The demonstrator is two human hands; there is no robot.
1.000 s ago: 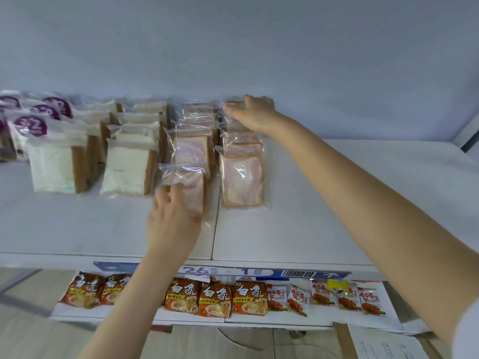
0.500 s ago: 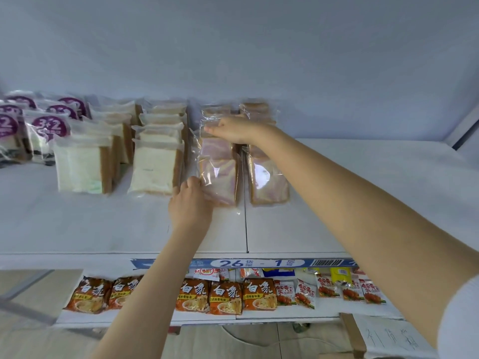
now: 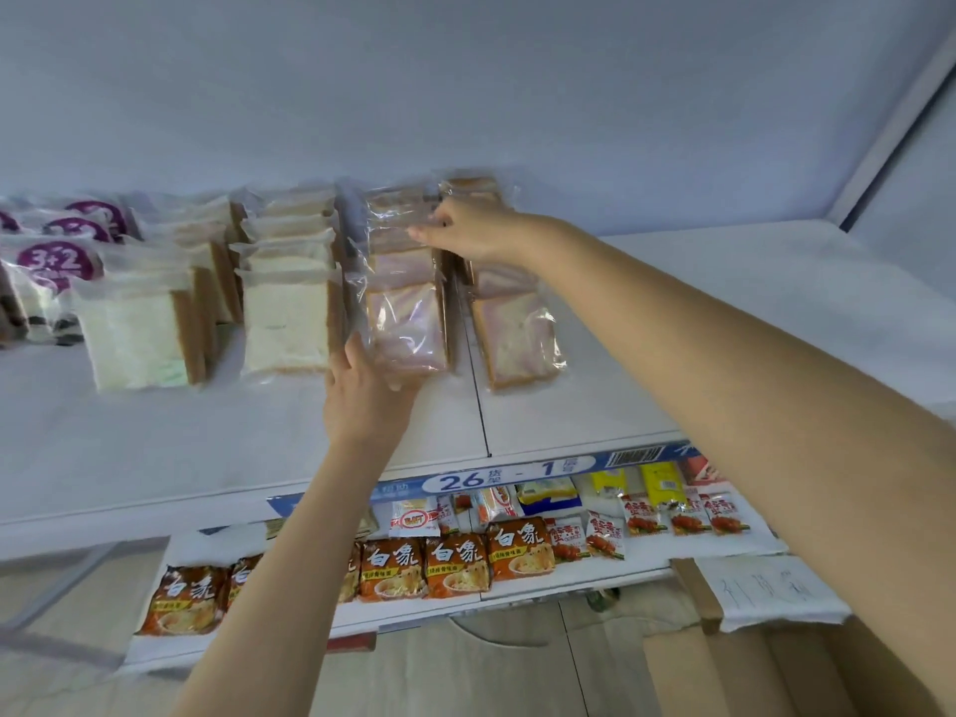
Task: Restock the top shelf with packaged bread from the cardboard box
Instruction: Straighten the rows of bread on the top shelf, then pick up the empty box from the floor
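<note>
Head-worn camera looks forward and slightly down, close to the top shelf [image 3: 724, 323].

The top shelf [image 3: 724, 328] is seen as plain white, and the wall [image 3: 465, 95] behind it as a pale blue-grey. In the marbled bread packs [image 3: 406, 328] the slices are swirled in pink and pale purple and edged by a brown crust, under clear glossy wrap. The white bread packs [image 3: 284, 323] are coloured creamy white, with a light brown crust. At the far left, round purple labels [image 3: 59, 261] are printed with "3+2" in white. The shelf label strip [image 3: 507, 476] is blue, with a white oval that carries dark blue digits. Below it, the noodle packs [image 3: 455, 561] are coloured orange-brown with white characters, the small sachets [image 3: 639, 512] white and red, and the yellow packs [image 3: 662, 481] a plain bright yellow. The cardboard box [image 3: 750, 675] is brown, and the paper sheet [image 3: 765, 592] on it is white with faint grey handwriting.
</note>
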